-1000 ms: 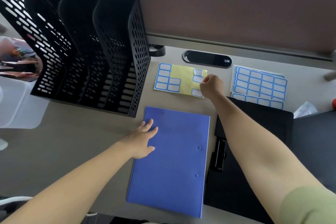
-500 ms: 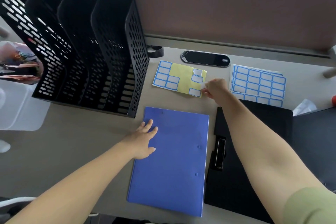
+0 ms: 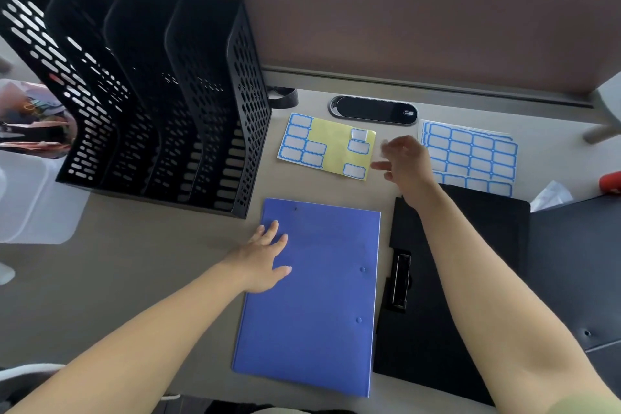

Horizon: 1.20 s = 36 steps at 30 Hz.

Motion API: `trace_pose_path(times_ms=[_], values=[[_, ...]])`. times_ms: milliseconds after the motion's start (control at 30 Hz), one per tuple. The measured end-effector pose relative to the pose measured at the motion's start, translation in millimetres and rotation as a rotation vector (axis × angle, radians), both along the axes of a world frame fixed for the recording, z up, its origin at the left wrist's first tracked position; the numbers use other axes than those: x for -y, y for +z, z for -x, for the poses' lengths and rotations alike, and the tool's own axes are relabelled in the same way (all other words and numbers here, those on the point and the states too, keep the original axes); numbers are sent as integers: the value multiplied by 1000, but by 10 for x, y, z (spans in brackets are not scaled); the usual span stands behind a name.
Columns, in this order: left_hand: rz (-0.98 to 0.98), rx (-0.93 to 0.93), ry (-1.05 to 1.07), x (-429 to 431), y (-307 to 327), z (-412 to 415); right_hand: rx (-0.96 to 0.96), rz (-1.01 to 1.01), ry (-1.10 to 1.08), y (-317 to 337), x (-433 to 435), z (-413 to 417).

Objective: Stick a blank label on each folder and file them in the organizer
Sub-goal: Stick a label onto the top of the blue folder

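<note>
Now left hand [image 3: 265,257] spread on folder [image 3: 312,306] edge; right hand [image 3: 408,161] (blurred, grip unclear) beside label sheet [image 3: 331,144].

we see our left hand [image 3: 265,255] flat on the blue folder [image 3: 312,306] | our right hand [image 3: 408,161] blurred, just beside the yellow label sheet [image 3: 331,148], grip unclear | black organizer [image 3: 151,104] left of that sheet | full label sheets [image 3: 470,155] right of it

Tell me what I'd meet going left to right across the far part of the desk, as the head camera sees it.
Black organizer → partly used label sheet → right hand → full label sheets → red object at the picture's edge.
</note>
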<state>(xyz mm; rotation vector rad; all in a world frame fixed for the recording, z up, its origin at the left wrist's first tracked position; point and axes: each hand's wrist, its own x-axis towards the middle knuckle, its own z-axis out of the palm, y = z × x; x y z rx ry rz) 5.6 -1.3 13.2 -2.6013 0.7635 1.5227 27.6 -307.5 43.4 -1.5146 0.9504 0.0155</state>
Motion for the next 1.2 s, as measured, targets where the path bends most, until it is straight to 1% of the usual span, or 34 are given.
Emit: trace_pose_path(times_ms=[67,133,233,267,300,367,400,433,467,600,700,800,900,1033,1100,1200], values=[[34,-11,86,23,49,-3,11,136,140,69,-140,183],[107,15,208,46,112,-23,21,220,224,163,-282,350],[262,114,431,108,274,-66,34,225,349,276,-492,587],[320,90,556,142,348,-83,43,223,402,309,-573,671],[390,4,719,184,434,-104,50,239,460,334,-653,759],[541,-300,1048,246,620,-127,74,286,561,378,-815,926],[592,-428,1138,251,714,-127,95,319,605,406,-892,997],[628,-503,1164,233,783,-119,115,356,641,434,-966,1058],[654,-532,1153,202,820,-107,133,404,669,466,-1036,1110],[735,-524,1058,-3,857,-14,270,647,732,542,-1257,1282],[785,-547,996,-191,853,64,290,730,780,579,-1446,1398],[836,-616,952,-366,839,136,263,782,795,637,-1668,1503],[862,-670,914,-514,791,215,193,816,799,685,-1858,1598],[833,-591,788,-575,732,327,85,904,874,720,-2002,1681],[859,-577,795,-573,659,339,87,890,809,679,-2019,1696],[899,-527,835,-535,464,293,83,753,603,513,-1995,1657]])
